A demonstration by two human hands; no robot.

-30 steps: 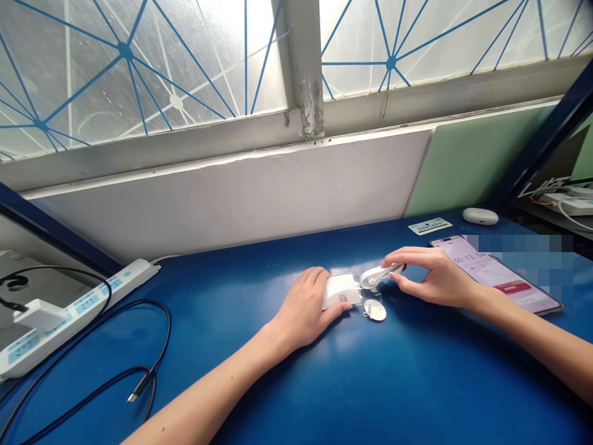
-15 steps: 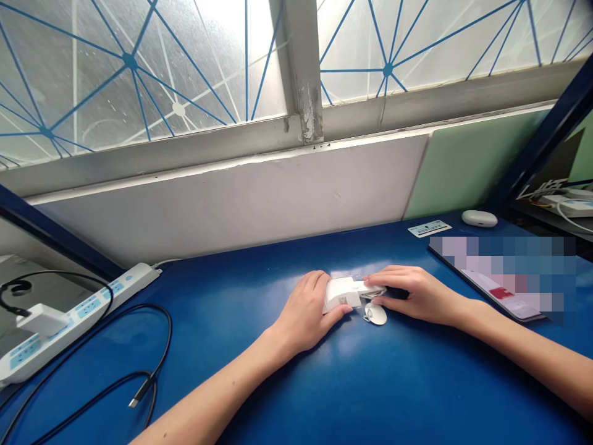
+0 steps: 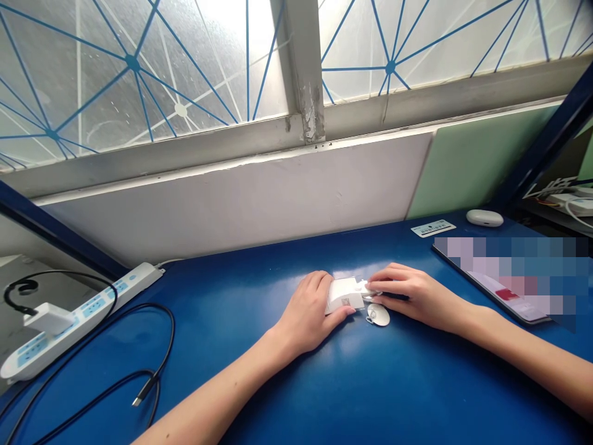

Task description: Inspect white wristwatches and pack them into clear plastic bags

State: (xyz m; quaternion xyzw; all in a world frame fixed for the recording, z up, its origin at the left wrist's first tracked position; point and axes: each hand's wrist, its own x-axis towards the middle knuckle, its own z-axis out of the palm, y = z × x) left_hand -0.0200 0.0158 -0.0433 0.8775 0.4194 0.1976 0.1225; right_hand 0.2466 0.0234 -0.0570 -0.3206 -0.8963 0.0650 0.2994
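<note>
A small white box [image 3: 345,293] lies on the blue table [image 3: 324,383]. My left hand [image 3: 308,312] is curled round its left end, thumb along the front, and holds it in place. My right hand [image 3: 412,295] comes in from the right with fingers pressed together on a small white oblong part [image 3: 372,286] that touches the box's right end. A round silvery white disc [image 3: 378,314] lies flat on the table just in front of that join, untouched.
A phone [image 3: 498,281] lies to the right, a white earbud case [image 3: 484,217] and a label card [image 3: 433,228] behind it. A white power strip [image 3: 78,315] with a plugged adapter and a loose black cable [image 3: 139,371] lie at the left.
My right hand has carried the white oblong part down and left from above the table until it meets the box's right end. My left hand has stayed on the box.
</note>
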